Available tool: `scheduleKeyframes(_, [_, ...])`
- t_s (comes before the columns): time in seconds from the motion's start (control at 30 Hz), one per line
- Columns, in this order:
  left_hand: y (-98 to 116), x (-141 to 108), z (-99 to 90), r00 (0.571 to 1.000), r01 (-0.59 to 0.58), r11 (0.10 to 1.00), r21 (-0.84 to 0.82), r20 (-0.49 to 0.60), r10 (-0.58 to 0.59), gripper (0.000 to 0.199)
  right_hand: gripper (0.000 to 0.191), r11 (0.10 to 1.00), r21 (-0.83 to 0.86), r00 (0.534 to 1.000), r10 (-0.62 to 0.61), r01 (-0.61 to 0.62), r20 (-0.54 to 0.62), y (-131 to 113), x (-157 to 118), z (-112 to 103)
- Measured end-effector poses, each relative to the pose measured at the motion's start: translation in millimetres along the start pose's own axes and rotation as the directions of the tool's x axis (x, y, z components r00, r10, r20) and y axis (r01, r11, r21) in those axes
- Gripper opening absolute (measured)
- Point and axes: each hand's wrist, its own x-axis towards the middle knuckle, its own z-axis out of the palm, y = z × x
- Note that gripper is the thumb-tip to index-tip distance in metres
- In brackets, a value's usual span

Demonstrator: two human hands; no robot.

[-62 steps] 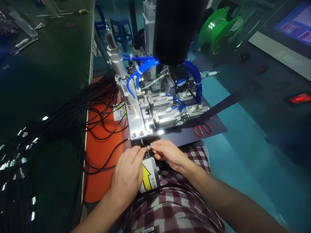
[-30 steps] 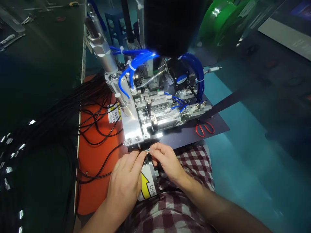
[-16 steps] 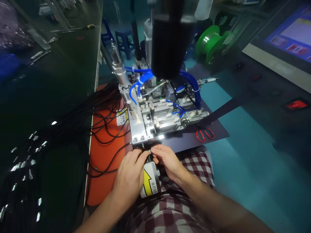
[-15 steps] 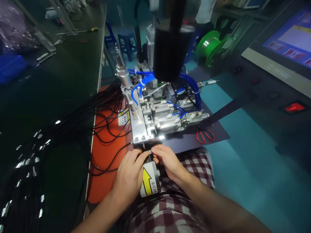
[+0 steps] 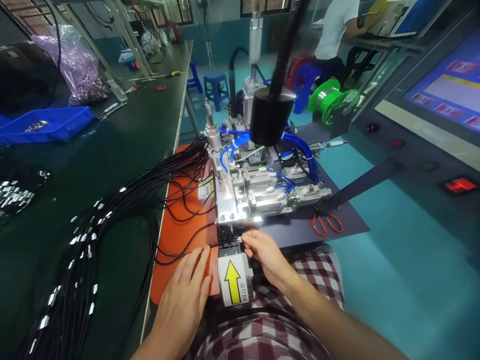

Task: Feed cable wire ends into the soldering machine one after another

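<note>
A black cable (image 5: 225,243) lies across the front of a metal wire-processing machine (image 5: 258,192), over a dark track. My right hand (image 5: 264,255) pinches the small metal connector (image 5: 240,239) at the cable's end between thumb and fingertips. To the left, my left hand (image 5: 183,290) rests on an orange mat (image 5: 180,200) with its fingers stretched out, the fingertips touching or just beside the cable. Below the track sits a white plate with a yellow arrow (image 5: 233,281).
A bundle of black cables (image 5: 127,192) with silvery ends spreads over the dark table at left. Blue tray (image 5: 71,122) and bagged parts (image 5: 80,80) stand farther back. Red-handled scissors (image 5: 327,225), a green spool (image 5: 328,100) and a screen (image 5: 450,90) are to the right. Another person (image 5: 335,30) sits behind.
My left hand has moved left and down, away from the connector, and its fingers have straightened onto the mat. My right hand keeps its pinch. The head view has shifted.
</note>
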Motion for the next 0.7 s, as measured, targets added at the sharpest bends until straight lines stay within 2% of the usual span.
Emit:
scheduleKeyframes(0.1, [-5.5,5.9,0.4,0.999,-0.047,0.999,0.024,-0.011,0.047,0.049,0.028,1.0,-0.012,1.0,-0.006,0.006,-0.009,-0.6,0.3,0.8])
scheduleKeyframes(0.27, [-6.9,4.6,0.1,0.997,-0.059,0.997,0.044,-0.037,0.061,0.049,0.037,0.997,-0.079,1.0,-0.014,0.015,0.016,-1.3,-1.9,-6.4])
scheduleKeyframes(0.43, [-8.0,1.6,-1.7,0.998,-0.043,0.998,0.052,-0.045,0.045,0.046,0.034,0.992,-0.119,0.995,-0.049,0.038,-0.088,2.4,-8.1,-23.3])
scheduleKeyframes(0.6, [-5.9,32.7,-5.2,0.999,-0.018,1.0,0.0,-0.031,0.018,0.044,0.028,0.987,-0.154,0.994,-0.059,0.043,-0.095,5.4,-11.9,-26.7])
scheduleKeyframes(0.7, [-2.8,51.5,-13.3,1.0,0.002,1.0,-0.018,-0.012,-0.002,0.042,0.026,0.984,-0.164,0.992,-0.084,0.067,-0.097,5.3,-15.6,-25.6])
